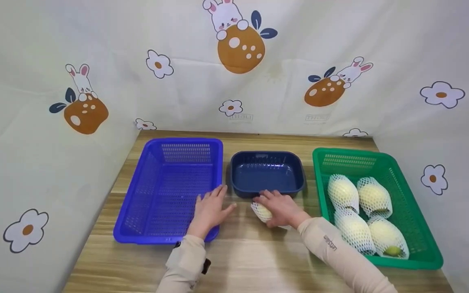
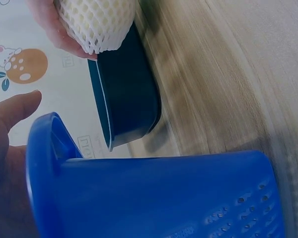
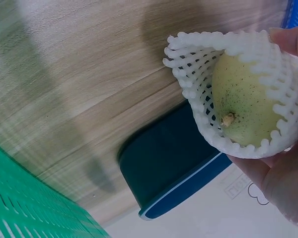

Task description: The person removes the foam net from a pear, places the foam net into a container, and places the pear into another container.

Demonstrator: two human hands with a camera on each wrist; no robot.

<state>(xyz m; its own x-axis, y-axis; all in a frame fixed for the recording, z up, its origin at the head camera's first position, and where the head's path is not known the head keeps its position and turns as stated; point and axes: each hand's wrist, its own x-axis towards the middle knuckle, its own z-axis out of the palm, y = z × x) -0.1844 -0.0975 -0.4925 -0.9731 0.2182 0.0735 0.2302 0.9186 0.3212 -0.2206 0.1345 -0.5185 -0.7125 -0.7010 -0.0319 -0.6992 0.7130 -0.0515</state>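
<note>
My right hand (image 1: 281, 208) grips a pale green-yellow mango (image 3: 244, 94) in a white foam net, its stem end showing in the right wrist view. In the head view most of this mango is hidden under the hand, just in front of the small navy bin (image 1: 267, 189). My left hand (image 1: 211, 211) lies with relaxed fingers at the right rim of the blue basket (image 1: 134, 195), the thumb pointing away from it. Inside the green basket (image 1: 419, 228) sit several more netted mangoes (image 1: 352, 230).
The blue basket stands left, the navy bin at the middle and the green basket right, all on a wood-grain table (image 1: 255, 260). A patterned cloth (image 1: 291, 93) hangs behind the table and along both sides.
</note>
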